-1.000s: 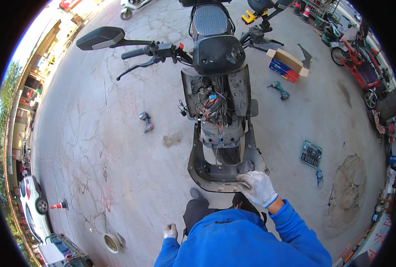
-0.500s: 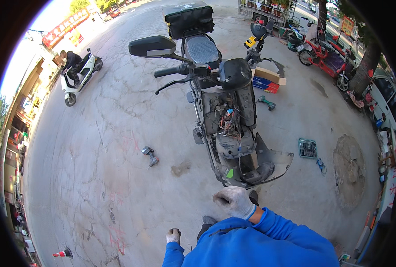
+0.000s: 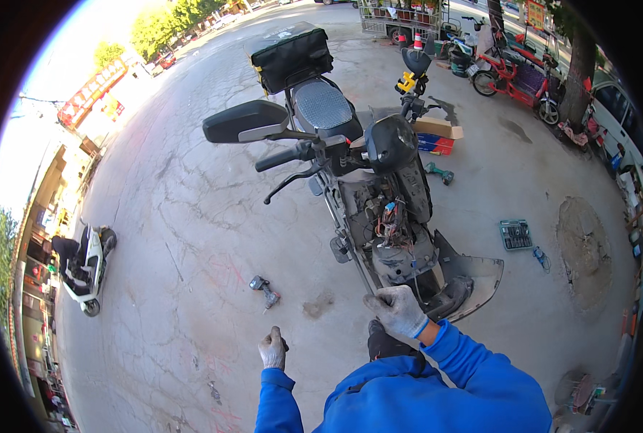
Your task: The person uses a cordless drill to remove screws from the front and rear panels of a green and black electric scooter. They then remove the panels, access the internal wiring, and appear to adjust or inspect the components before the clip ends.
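Observation:
A partly stripped electric scooter (image 3: 401, 256) stands before me, its front cover off and a bundle of wires (image 3: 391, 224) exposed. My right hand (image 3: 399, 310), in a pale grey-white work glove, is closed at the scooter's lower front edge, overlapping it in view; what the fingers hold, if anything, is hidden. To the left, over the pavement, my left hand (image 3: 272, 350) wears a similar glove with its fingers curled. A small dark shape shows beside those fingers, too small to name. A cordless power tool (image 3: 265, 291) lies on the ground beyond my left hand.
Right of the scooter lie a green drill (image 3: 439, 173), an open socket set case (image 3: 515, 234) and a small blue tool (image 3: 541, 257). An open cardboard box (image 3: 437, 137) stands behind. A person on a white scooter (image 3: 87, 270) is at the left; a red scooter (image 3: 505, 79) stands far right.
My right hand has moved right along the scooter's front. My left hand has risen further into view. The person on the white scooter has come nearer along the left side.

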`<move>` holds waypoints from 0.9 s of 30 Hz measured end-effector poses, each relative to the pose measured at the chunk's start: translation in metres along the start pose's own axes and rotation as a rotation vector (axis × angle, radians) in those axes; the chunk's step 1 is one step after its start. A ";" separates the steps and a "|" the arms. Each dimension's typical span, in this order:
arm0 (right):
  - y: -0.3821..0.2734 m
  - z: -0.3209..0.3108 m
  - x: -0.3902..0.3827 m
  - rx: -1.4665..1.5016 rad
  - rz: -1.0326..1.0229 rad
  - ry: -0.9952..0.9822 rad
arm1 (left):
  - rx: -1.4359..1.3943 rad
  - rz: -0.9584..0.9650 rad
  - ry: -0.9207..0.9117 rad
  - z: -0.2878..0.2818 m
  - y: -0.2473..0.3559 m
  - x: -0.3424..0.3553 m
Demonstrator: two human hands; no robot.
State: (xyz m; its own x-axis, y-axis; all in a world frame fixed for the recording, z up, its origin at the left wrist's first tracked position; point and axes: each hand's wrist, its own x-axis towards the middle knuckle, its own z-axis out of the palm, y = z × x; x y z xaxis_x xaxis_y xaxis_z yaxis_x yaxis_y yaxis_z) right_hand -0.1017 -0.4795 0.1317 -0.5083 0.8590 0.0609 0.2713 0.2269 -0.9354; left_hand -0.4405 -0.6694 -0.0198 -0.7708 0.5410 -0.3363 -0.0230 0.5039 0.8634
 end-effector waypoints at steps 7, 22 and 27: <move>0.023 0.002 0.078 -0.023 -0.237 0.170 | 0.163 0.222 -0.119 0.040 0.140 0.078; 0.001 0.047 0.106 -0.027 0.220 0.432 | 0.126 0.688 -0.442 0.121 0.329 0.146; -0.016 0.108 0.117 0.014 0.384 0.423 | 0.153 0.831 -0.516 0.121 0.325 0.154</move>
State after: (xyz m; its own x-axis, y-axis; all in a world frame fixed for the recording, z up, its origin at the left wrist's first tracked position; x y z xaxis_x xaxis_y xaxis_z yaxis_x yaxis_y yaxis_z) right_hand -0.2539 -0.4328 0.1164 -0.0028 0.9883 -0.1526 0.3600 -0.1414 -0.9222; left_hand -0.4899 -0.3403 0.1637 -0.1320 0.9707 0.2010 0.5103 -0.1073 0.8533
